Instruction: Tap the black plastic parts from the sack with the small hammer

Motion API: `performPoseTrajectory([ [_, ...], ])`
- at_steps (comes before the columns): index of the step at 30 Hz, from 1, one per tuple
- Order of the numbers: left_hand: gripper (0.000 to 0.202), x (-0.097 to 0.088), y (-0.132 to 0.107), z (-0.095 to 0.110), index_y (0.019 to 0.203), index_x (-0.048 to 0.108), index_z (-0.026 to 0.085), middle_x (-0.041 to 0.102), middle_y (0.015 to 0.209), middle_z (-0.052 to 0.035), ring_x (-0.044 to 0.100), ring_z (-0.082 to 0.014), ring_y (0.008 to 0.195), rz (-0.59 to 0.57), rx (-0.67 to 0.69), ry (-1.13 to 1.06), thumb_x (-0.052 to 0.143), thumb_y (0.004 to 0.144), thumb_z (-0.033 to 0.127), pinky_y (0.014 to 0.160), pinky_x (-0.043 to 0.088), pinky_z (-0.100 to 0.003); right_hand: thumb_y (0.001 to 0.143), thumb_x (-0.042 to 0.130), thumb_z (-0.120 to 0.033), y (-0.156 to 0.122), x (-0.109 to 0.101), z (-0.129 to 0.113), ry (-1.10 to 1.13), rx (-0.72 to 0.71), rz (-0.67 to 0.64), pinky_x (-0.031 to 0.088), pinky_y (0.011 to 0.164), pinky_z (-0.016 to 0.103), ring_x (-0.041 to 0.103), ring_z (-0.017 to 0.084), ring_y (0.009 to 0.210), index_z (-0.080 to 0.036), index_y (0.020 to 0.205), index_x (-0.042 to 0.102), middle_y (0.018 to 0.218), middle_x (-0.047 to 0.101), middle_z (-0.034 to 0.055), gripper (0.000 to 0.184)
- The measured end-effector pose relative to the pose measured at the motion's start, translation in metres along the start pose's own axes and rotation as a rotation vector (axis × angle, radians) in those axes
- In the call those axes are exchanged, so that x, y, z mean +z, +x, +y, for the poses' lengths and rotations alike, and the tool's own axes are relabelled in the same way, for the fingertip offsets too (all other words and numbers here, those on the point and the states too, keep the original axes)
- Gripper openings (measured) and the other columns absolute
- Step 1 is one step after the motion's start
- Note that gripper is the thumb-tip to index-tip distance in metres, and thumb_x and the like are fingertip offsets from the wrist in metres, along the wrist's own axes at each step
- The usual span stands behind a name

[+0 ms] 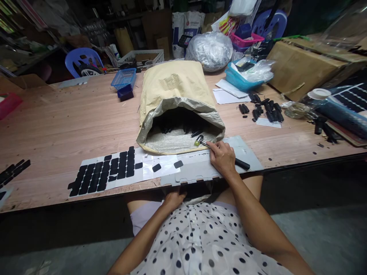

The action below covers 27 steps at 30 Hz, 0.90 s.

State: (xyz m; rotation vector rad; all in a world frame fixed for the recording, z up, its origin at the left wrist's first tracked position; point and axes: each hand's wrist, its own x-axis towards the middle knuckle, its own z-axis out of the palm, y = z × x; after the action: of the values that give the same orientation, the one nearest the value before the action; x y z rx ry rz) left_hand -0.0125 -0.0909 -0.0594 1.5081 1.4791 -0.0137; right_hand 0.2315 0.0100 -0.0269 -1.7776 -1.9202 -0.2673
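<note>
My right hand point(223, 157) rests on a grey board point(246, 152) at the table's near edge, closed around a small hammer point(200, 141) with a black handle. Its head lies at the mouth of an open woven sack point(177, 91) with black parts inside. My left hand point(173, 199) is down below the table edge at my lap, fingers curled against the polka-dot cloth; what it holds, if anything, is hidden. A white sheet of black adhesive pads point(106, 173) lies left of the board.
Loose black parts point(265, 109) lie at the right with papers, a blue tray point(241, 80) and a cardboard box point(301, 65). A small blue basket point(124, 78) sits behind the sack on the left. Black strips point(13, 172) lie at the far left edge.
</note>
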Motion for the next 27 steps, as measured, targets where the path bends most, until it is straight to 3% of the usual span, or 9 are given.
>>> performPoseTrajectory([
  [5, 0.031, -0.047, -0.025, 0.035, 0.109, 0.075, 0.022, 0.076, 0.101, -0.0058, 0.068, -0.0214, 0.091, -0.354, 0.430, -0.065, 0.065, 0.088, 0.041, 0.082, 0.051, -0.030, 0.090, 0.052, -0.018, 0.000, -0.001, -0.001, -0.004, -0.002, -0.019, 0.029, 0.072, 0.033, 0.045, 0.023, 0.086, -0.026, 0.117, 0.075, 0.091, 0.060, 0.0089, 0.037],
  [7, 0.032, -0.074, -0.022, 0.057, 0.106, 0.076, 0.020, 0.076, 0.097, -0.0047, 0.067, -0.0177, 0.085, -0.427, 0.513, -0.170, 0.064, 0.090, 0.045, 0.078, 0.051, -0.027, 0.090, 0.053, -0.017, 0.000, -0.001, -0.001, -0.002, -0.001, -0.027, 0.029, 0.072, 0.033, 0.045, 0.023, 0.086, -0.026, 0.118, 0.075, 0.091, 0.060, 0.0088, 0.037],
  [9, 0.031, -0.098, -0.005, 0.080, 0.100, 0.075, 0.018, 0.075, 0.092, -0.0050, 0.066, -0.0172, 0.081, -0.299, 0.528, -0.238, 0.062, 0.091, 0.045, 0.075, 0.052, -0.027, 0.090, 0.053, -0.017, 0.000, -0.001, -0.001, 0.001, 0.004, -0.031, 0.028, 0.072, 0.032, 0.046, 0.022, 0.086, -0.026, 0.118, 0.075, 0.091, 0.060, 0.0085, 0.036],
  [12, 0.026, -0.123, 0.043, 0.115, 0.093, 0.073, 0.018, 0.071, 0.090, -0.0040, 0.064, -0.0167, 0.081, 0.254, 0.516, -0.195, 0.054, 0.096, 0.035, 0.077, 0.051, -0.029, 0.090, 0.053, -0.018, 0.000, -0.001, -0.002, 0.010, 0.011, -0.023, 0.027, 0.071, 0.032, 0.045, 0.022, 0.085, -0.026, 0.117, 0.075, 0.090, 0.060, 0.0081, 0.035],
  [13, 0.022, -0.128, 0.061, 0.126, 0.093, 0.073, 0.018, 0.070, 0.093, -0.0041, 0.064, -0.0171, 0.084, 0.390, 0.510, -0.127, 0.056, 0.095, 0.031, 0.081, 0.051, -0.031, 0.090, 0.053, -0.018, 0.000, -0.001, -0.002, 0.012, 0.012, -0.017, 0.027, 0.071, 0.032, 0.045, 0.022, 0.085, -0.026, 0.116, 0.075, 0.090, 0.059, 0.0079, 0.035],
  [15, 0.016, -0.132, 0.093, 0.144, 0.092, 0.074, 0.018, 0.067, 0.094, -0.0048, 0.064, -0.0182, 0.088, 0.548, 0.496, 0.017, 0.059, 0.092, 0.025, 0.086, 0.051, -0.032, 0.090, 0.052, -0.017, 0.001, -0.002, -0.003, 0.014, 0.006, -0.008, 0.026, 0.071, 0.032, 0.045, 0.021, 0.084, -0.026, 0.114, 0.076, 0.088, 0.059, 0.0075, 0.035],
  [18, 0.012, -0.128, 0.125, 0.162, 0.093, 0.076, 0.020, 0.064, 0.098, -0.0064, 0.063, -0.0220, 0.097, 0.565, 0.494, 0.224, 0.065, 0.089, 0.023, 0.090, 0.051, -0.034, 0.090, 0.052, -0.016, 0.001, -0.002, -0.003, 0.014, 0.002, -0.003, 0.026, 0.070, 0.031, 0.045, 0.021, 0.084, -0.026, 0.112, 0.077, 0.087, 0.059, 0.0070, 0.034],
  [21, 0.012, -0.123, 0.136, 0.166, 0.095, 0.076, 0.022, 0.063, 0.101, -0.0075, 0.061, -0.0261, 0.105, 0.513, 0.474, 0.367, 0.069, 0.086, 0.024, 0.091, 0.051, -0.036, 0.090, 0.053, -0.017, 0.001, -0.002, -0.003, 0.021, 0.005, -0.006, 0.027, 0.071, 0.031, 0.046, 0.021, 0.084, -0.027, 0.111, 0.077, 0.087, 0.060, 0.0070, 0.034],
  [27, 0.011, -0.137, 0.109, 0.138, 0.095, 0.075, 0.023, 0.066, 0.105, -0.0065, 0.059, -0.0256, 0.103, 0.591, 0.515, 0.306, 0.071, 0.085, 0.025, 0.092, 0.049, -0.038, 0.091, 0.052, -0.018, 0.001, -0.004, -0.004, 0.024, 0.011, -0.025, 0.029, 0.071, 0.032, 0.046, 0.022, 0.086, -0.027, 0.113, 0.076, 0.089, 0.060, 0.0075, 0.034],
])
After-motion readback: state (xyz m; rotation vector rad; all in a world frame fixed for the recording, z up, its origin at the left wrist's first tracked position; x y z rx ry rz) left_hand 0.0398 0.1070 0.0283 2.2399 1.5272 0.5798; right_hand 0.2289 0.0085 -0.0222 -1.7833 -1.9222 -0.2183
